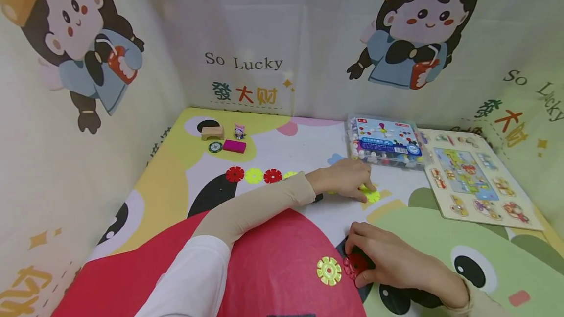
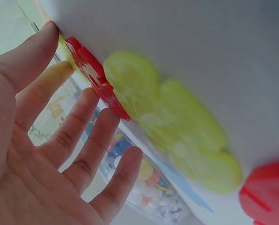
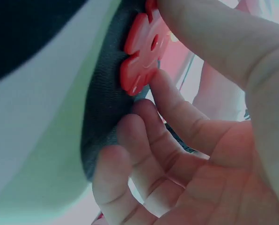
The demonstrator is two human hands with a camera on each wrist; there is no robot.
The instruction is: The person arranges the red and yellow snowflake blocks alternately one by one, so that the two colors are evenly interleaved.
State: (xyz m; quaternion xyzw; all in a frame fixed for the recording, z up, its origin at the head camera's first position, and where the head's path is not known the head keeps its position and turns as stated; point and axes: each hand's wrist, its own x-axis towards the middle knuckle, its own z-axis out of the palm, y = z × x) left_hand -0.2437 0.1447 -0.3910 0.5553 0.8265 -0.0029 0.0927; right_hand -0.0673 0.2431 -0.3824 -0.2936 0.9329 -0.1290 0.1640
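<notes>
A row of red and yellow plastic snowflake discs runs across the mat, starting with a red disc (image 1: pixel 235 174) at its left. My left hand (image 1: pixel 345 178) reaches to the row's right end, thumb and index finger pinching the edges of a yellow snowflake disc (image 1: pixel 372 195). In the left wrist view a red disc (image 2: pixel 95 77) and a larger-looking yellow disc (image 2: pixel 170 122) follow in line. Closer to me, my right hand (image 1: pixel 392 258) holds a red snowflake disc (image 3: pixel 144 51) between thumb and index finger, low over the mat. Left of it lies a loose yellow disc (image 1: pixel 329 271).
A clear box of colourful beads (image 1: pixel 387 143) stands at the back, beside a wooden picture puzzle board (image 1: pixel 480 177). Back left are a wooden block (image 1: pixel 212 133), a small figurine (image 1: pixel 239 131), a magenta block (image 1: pixel 234 146) and a round token (image 1: pixel 215 147). Printed cloth walls (image 1: pixel 246 23) enclose the mat.
</notes>
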